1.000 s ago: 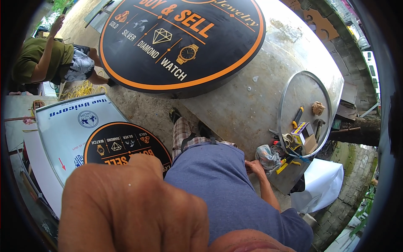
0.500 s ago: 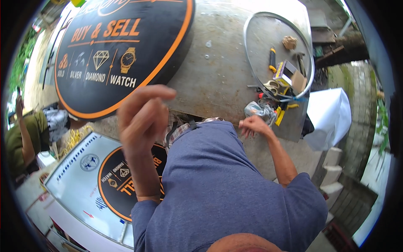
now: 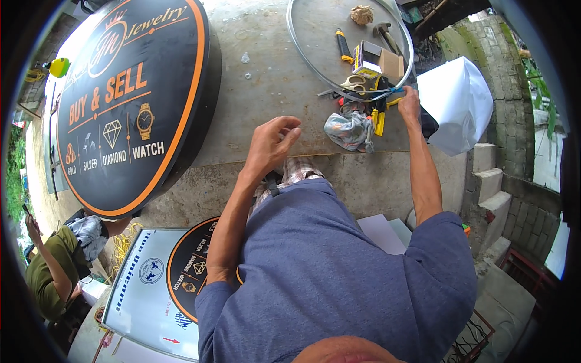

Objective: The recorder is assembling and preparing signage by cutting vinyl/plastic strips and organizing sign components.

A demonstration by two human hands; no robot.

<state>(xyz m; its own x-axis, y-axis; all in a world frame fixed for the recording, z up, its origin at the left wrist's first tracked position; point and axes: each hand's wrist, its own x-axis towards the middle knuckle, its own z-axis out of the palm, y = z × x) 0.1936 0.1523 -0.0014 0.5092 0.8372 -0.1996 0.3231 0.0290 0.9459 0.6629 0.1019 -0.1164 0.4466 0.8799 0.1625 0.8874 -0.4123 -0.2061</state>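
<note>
My right hand (image 3: 410, 106) reaches to the right edge of the metal-topped table (image 3: 254, 109). Its fingers are closed at the end of a yellow handle (image 3: 393, 102) and a blue strip (image 3: 387, 92) on the grey hoop (image 3: 295, 37); what they grip is hidden. Loosely bent and holding nothing, my left hand (image 3: 272, 144) hovers over the table's near edge. Close to the right hand lie scissors (image 3: 354, 85), a yellow-and-black tool (image 3: 379, 121) and a crumpled plastic bag (image 3: 350, 132). The big round black sign (image 3: 115, 103) with an orange rim stands left of my left hand.
Inside the hoop are a box cutter (image 3: 344, 46), an open carton (image 3: 378, 60), a hammer (image 3: 388, 37) and a brown crumpled lump (image 3: 362, 15). A white sheet (image 3: 457, 103) hangs at the right. Another person (image 3: 57, 266) is at the lower left, beside a flat printed panel (image 3: 142, 302).
My right hand has moved from the near table edge up to the tools at the right. My left hand has come away from the round sign, and the view has shifted.
</note>
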